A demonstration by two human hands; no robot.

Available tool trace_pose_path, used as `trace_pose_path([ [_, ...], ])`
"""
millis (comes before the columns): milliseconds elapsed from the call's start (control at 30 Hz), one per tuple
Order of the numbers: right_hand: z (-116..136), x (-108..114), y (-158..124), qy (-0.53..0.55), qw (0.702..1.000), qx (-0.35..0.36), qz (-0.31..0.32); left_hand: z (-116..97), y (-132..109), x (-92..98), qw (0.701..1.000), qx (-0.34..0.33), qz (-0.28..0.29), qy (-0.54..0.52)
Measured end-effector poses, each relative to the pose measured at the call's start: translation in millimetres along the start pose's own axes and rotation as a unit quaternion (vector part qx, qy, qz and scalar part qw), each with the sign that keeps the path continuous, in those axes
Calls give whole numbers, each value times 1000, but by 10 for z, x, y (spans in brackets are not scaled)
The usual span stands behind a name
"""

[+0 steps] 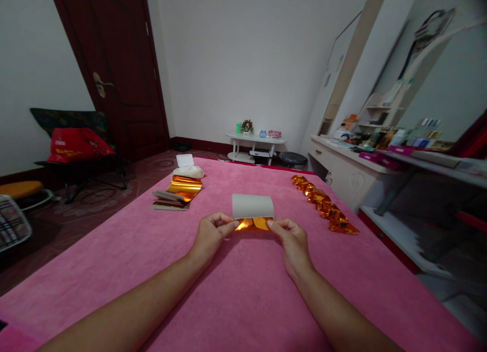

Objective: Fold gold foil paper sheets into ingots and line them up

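A sheet of gold foil paper (253, 206) with a pale grey back is held up over the pink cloth (236, 291). Its near edge is turned over, so a shiny gold strip shows below the grey side. My left hand (213, 233) pinches the left end of that strip between thumb and fingers. At the right end, my right hand (292, 240) grips the strip the same way. Left of my hands lies a stack of gold sheets (185, 188), some grey side up. On the right, several folded gold foil pieces (323, 205) form a slanting row.
Behind the stack sits a white pack with a raised lid (188, 170). A low white table (254, 138) stands by the far wall. To the right is a dresser (342, 162) crowded with bottles; to the left, a chair holds a red bag (78, 145).
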State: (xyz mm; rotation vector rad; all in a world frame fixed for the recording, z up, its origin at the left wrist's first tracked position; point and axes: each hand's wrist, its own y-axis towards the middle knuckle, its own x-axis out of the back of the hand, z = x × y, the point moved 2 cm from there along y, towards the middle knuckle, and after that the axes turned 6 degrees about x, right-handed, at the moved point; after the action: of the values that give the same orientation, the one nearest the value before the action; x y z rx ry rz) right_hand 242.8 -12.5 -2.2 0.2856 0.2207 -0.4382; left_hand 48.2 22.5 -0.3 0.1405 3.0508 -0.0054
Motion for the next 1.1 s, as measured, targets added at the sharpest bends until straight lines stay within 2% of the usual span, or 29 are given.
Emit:
trace_pose_path([
  [233,3,-4,-1,2,1000,-2,-3,31,14,5,1000,0,4,-5],
  [367,2,-14,4,42,999,-15,-6,30,10,-1,999,4,14,-34],
  [500,5,-32,3,67,997,-24,19,5,-12,2,998,-1,20,-56],
  [1100,-36,-14,5,36,999,-10,37,35,12,25,999,-6,24,-45],
])
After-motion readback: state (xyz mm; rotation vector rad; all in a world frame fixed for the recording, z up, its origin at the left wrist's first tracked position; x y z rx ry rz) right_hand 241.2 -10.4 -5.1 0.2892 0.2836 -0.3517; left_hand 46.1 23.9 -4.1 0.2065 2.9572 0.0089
